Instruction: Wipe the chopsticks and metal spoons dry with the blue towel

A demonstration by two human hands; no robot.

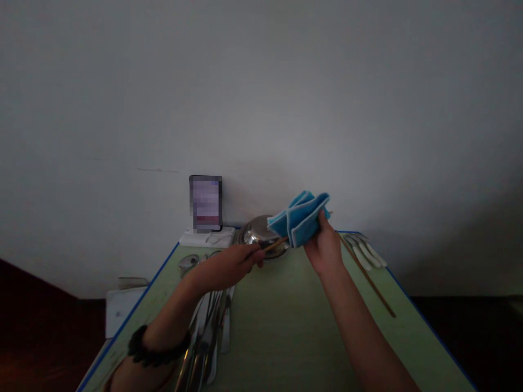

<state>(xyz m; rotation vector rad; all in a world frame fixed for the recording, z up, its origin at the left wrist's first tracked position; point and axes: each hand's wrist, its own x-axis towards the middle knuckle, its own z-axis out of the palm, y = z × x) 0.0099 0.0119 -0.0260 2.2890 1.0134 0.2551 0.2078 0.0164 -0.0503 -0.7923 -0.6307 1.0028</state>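
Note:
My left hand pinches one end of a thin wooden chopstick, held slanting above the table. In my right hand is a blue cloth with pale edging, bunched and folded. The chopstick runs into the cloth's folds, and a thin tip shows past the cloth on the right; the stretch between is hidden. Behind both hands, a shiny metal bowl stands near the wall, partly covered by the cloth and my left hand.
To the right, another chopstick lies beside white-handled forks. Several metal knives and other cutlery lie under my left forearm, with a spoon farther back. A phone stands on a white base against the wall.

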